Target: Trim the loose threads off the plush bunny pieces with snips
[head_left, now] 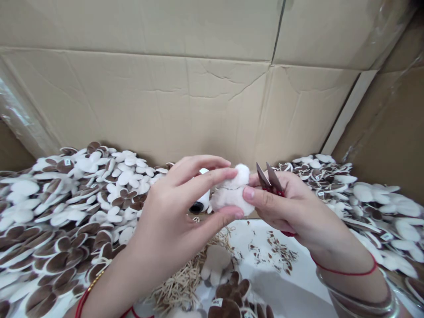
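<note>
A small fluffy white plush piece [232,199] is held up between both hands, with a dark seam line across it. My left hand [179,198] pinches it from the left, fingers over the top and thumb underneath. On its right side, the thumb and fingers of my right hand [291,205] press the plush. That same hand also keeps a pair of scissors [270,179] in its grip, pointed blades upward and slightly apart, red handles mostly covered by the palm. Partly hidden behind my left hand is a white object with a round black part [198,206].
Flat brown-and-white plush pieces [66,251] are heaped at left, and another heap [380,203] lies at right. Beige cords [180,282], brown plush pieces [233,291] and small brown scraps [281,251] lie on the white surface [288,287]. A cardboard wall [165,101] rises behind.
</note>
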Motion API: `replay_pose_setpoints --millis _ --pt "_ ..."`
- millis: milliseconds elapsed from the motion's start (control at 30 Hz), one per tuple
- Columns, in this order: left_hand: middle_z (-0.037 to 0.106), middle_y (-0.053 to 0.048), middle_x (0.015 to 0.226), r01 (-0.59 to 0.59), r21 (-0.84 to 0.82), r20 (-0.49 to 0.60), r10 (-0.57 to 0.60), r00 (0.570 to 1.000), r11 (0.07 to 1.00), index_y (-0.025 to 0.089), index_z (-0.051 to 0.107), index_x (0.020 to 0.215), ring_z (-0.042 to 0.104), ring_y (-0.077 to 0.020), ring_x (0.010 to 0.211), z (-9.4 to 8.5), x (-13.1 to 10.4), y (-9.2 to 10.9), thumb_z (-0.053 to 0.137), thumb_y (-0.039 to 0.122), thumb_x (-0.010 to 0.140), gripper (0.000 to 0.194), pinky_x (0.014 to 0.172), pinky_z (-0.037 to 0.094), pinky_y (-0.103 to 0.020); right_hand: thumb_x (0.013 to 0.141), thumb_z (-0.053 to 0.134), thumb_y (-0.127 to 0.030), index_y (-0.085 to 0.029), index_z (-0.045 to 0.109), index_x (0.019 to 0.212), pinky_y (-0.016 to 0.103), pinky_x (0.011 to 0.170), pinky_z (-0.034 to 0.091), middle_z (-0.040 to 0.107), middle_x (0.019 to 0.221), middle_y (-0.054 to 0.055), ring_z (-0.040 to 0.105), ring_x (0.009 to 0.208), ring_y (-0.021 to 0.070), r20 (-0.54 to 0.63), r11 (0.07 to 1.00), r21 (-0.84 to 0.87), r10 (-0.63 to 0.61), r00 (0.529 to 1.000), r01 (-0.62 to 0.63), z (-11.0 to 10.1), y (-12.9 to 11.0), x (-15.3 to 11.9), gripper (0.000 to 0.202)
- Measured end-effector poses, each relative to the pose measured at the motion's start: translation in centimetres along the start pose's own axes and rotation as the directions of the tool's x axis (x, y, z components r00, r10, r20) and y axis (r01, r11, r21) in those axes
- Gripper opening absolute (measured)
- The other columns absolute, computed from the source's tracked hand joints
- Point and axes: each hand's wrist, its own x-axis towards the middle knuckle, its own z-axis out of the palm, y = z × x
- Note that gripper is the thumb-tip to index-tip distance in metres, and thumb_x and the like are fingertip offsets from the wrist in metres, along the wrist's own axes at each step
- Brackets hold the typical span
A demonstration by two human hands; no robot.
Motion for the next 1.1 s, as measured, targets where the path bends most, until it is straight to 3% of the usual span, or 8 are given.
replay_pose_setpoints --millis 167,300,367,433,500,633,800,1100 --pt "0.068 -0.005 0.090 -0.119 0.078 -0.032 0.122 0.992 0.990 0.011 0.063 0.100 0.063 -0.0132 0.081 0.0 -0.2 0.6 0.066 0.023 0.088 0.017 0.073 0.049 -0.024 0.082 0.073 -0.030 -0.016 0.063 0.074 0.017 0.034 0.015 0.032 0.046 -0.011 0.021 0.038 0.0033 -0.011 0.999 -0.038 0.010 1.000 -0.010 0.3 -0.2 -0.6 0.019" --pt "0.064 -0.003 0.075 -0.095 0.144 -0.056 0.104 0.993 0.985 0.011 0.062 0.083 0.058 -0.0134 0.069 0.2 -0.3 0.5 0.066 0.016 0.084 0.007 0.061 0.045 -0.025 0.074 0.081 -0.029 -0.019 0.064 0.084 0.018 0.040 0.019 0.031 0.050 -0.011 0.024 0.045 0.0051 -0.171 0.983 -0.182 -0.035 0.985 0.003 0.7 -0.4 -0.7 0.022" --pt "0.062 -0.003 0.072 -0.071 0.183 -0.084 0.087 0.993 0.981 0.011 0.060 0.076 0.057 -0.0137 0.066 0.2 -0.3 0.3 0.066 0.016 0.083 0.011 0.059 0.043 -0.025 0.081 0.073 -0.041 -0.019 0.062 0.085 0.018 0.038 0.017 0.031 0.051 -0.011 0.021 0.043 0.0051 -0.220 0.984 -0.177 -0.046 0.974 0.006 0.6 -0.4 -0.8 0.025" --pt "0.059 -0.003 0.069 -0.047 0.205 -0.111 0.071 0.991 0.978 0.013 0.057 0.072 0.055 -0.0136 0.064 0.2 -0.3 0.2 0.066 0.019 0.083 0.016 0.057 0.042 -0.025 0.092 0.052 -0.053 -0.017 0.062 0.080 0.019 0.037 0.015 0.031 0.049 -0.010 0.018 0.040 0.0051 -0.110 0.994 -0.108 0.009 0.994 -0.021 0.3 -0.3 -1.1 0.040" --pt "0.058 -0.002 0.068 -0.029 0.212 -0.125 0.056 0.991 0.977 0.014 0.054 0.070 0.054 -0.0131 0.063 0.0 -0.3 0.2 0.066 0.022 0.084 0.020 0.057 0.041 -0.025 0.097 0.036 -0.053 -0.014 0.063 0.076 0.021 0.037 0.016 0.030 0.047 -0.009 0.018 0.038 0.0053 0.076 0.994 -0.008 0.107 0.991 -0.107 0.2 -0.3 -1.4 0.052" --pt "0.057 0.000 0.067 -0.017 0.227 -0.111 0.043 0.993 0.974 0.016 0.053 0.071 0.054 -0.0125 0.062 -0.1 -0.2 0.4 0.064 0.024 0.085 0.020 0.056 0.042 -0.024 0.098 0.041 -0.045 -0.013 0.059 0.067 0.020 0.039 0.018 0.031 0.047 -0.009 0.019 0.039 0.0038 0.277 0.964 0.080 0.222 0.935 -0.253 0.8 -0.3 -1.7 0.049" --pt "0.057 0.000 0.067 -0.044 0.211 -0.122 0.070 0.990 0.977 0.018 0.052 0.071 0.054 -0.0138 0.063 0.1 -0.1 0.4 0.063 0.019 0.084 0.017 0.056 0.043 -0.026 0.096 0.045 -0.045 -0.014 0.053 0.064 0.019 0.039 0.016 0.029 0.047 -0.009 0.020 0.040 0.0041 0.293 0.947 0.114 0.257 0.921 -0.300 1.8 -0.4 -1.3 0.045" --pt "0.058 0.000 0.067 -0.057 0.195 -0.119 0.082 0.990 0.979 0.019 0.052 0.072 0.054 -0.0135 0.063 0.3 -0.1 0.5 0.060 0.016 0.086 0.017 0.056 0.045 -0.025 0.095 0.048 -0.047 -0.014 0.054 0.065 0.019 0.038 0.015 0.029 0.049 -0.009 0.020 0.042 0.0046 0.234 0.939 0.116 0.291 0.928 -0.324 1.6 -0.5 -1.4 0.044"
